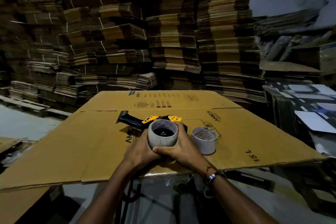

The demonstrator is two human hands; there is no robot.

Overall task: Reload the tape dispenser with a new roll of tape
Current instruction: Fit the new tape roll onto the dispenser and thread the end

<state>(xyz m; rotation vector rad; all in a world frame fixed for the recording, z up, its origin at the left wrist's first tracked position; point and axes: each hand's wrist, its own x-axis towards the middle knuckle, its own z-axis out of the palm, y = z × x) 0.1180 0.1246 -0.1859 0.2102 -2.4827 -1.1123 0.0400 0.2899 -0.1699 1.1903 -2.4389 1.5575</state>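
Observation:
A black and yellow tape dispenser [135, 121] lies on a flattened cardboard sheet [91, 143], its handle pointing left. A roll of tape [162, 137] sits on the dispenser's hub with the black hub visible through its core. My left hand [140, 151] grips the roll from the left and my right hand [179, 148] grips it from the right, thumbs meeting at the near side. A second tape roll [205, 142] stands on the cardboard just right of my right hand.
Tall stacks of flattened cardboard boxes [172, 32] fill the background. Printed flat cartons [305, 100] are piled at the right. The cardboard sheet's near edge [163, 173] overhangs its support, with floor below.

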